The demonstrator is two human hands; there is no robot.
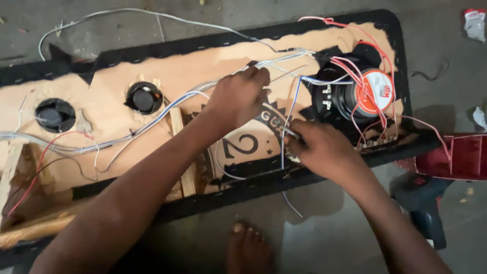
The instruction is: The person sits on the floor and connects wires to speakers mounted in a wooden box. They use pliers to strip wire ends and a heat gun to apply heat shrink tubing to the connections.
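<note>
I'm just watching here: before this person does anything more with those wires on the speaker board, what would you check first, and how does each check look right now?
1. Left hand grips the bundle of white wires: ok.
2. Right hand pinches a thin wire in its fingers: ok.
3. Wire end bare and ready: cannot tell, hidden by the hand.
4. Big speaker seated in the board: ok.
5. Red wires untangled: not ok, they loop across the speaker.
6. Bare foot away from loose wire: not ok, a wire end lies near it.
</note>
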